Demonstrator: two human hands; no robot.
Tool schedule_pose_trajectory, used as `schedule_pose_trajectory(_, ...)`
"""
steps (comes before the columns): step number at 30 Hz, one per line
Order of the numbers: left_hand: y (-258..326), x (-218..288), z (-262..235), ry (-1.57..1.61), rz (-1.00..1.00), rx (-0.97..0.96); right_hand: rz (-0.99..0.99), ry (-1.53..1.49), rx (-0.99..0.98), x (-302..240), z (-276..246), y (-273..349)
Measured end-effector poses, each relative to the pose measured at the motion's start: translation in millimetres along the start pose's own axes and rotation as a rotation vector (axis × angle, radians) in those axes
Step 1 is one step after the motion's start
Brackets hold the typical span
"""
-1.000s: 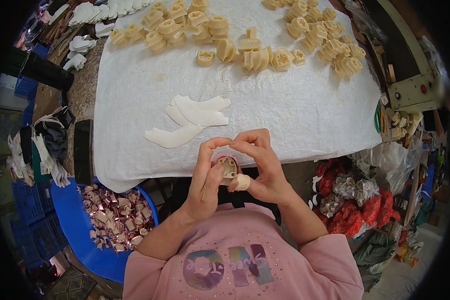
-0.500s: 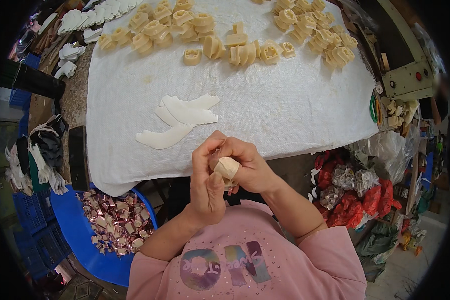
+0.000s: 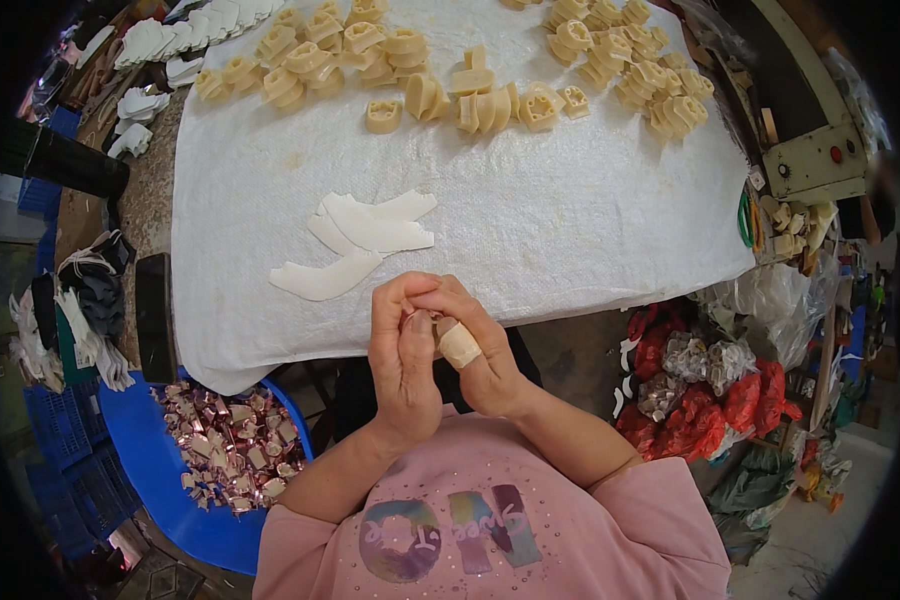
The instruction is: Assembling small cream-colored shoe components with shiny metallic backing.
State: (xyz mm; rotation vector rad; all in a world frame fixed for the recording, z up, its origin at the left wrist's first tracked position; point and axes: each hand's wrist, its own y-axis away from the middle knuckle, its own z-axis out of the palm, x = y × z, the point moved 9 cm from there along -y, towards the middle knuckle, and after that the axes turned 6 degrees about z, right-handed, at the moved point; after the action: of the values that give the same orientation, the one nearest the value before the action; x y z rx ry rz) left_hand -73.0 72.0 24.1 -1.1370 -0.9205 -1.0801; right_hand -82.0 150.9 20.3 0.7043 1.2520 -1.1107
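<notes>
My left hand [image 3: 402,365] and my right hand [image 3: 482,365] are pressed together at the table's front edge, fingers curled around something small. Most of it is hidden in the palms, so I cannot make out its kind. A beige wrap, like tape, covers my right thumb [image 3: 460,345]. Just beyond my hands lie several curved white cut pieces [image 3: 375,225] of thin sheet material, two of them overlapping. Farther back, cream-coloured moulded blocks like shoe heels [image 3: 485,110] stand in clusters.
A white woven sheet [image 3: 570,220] covers the table. At lower left, a blue tub [image 3: 145,450] holds shiny pink pieces. Stacked white cutouts [image 3: 195,35] lie at far left, near a dark phone-like slab [image 3: 155,315]. A green machine [image 3: 815,165] and red plastic bags [image 3: 685,415] are at right.
Both hands have shifted slightly left and closed more tightly together. The wrapped right thumb has turned, and the cream-coloured bit that showed below it is now hidden.
</notes>
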Motion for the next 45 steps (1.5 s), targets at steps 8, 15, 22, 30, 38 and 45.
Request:
schedule_pose_trajectory(8,-3.0,-18.7,3.7,0.397,-0.248,-0.11,0.298,-0.129,-0.086,17.8,-10.6,-6.1)
schedule_pose_trajectory(15,-6.5,-21.8,2.9,0.532,-0.326,-0.137,-0.127,0.709,-0.088,-44.2,-17.4,-16.6)
schedule_pose_trajectory(22,4.9,-21.2,6.1,0.247,-0.377,-0.246,0.061,0.784,-0.205,-41.6,-3.6,-24.9)
schedule_pose_trajectory(30,4.7,-14.1,10.8,0.146,-0.344,-0.286,-0.148,1.053,-0.222,-55.6,16.1,-17.3)
schedule_pose_trajectory(38,12.5,-36.0,6.6,0.403,-0.625,-0.2,0.032,0.859,-0.347,-34.0,-0.4,-17.7)
schedule_pose_trajectory(45,10.2,-34.3,3.1,0.366,-0.651,-0.147,0.163,0.797,-0.231,-25.6,-6.8,-23.2)
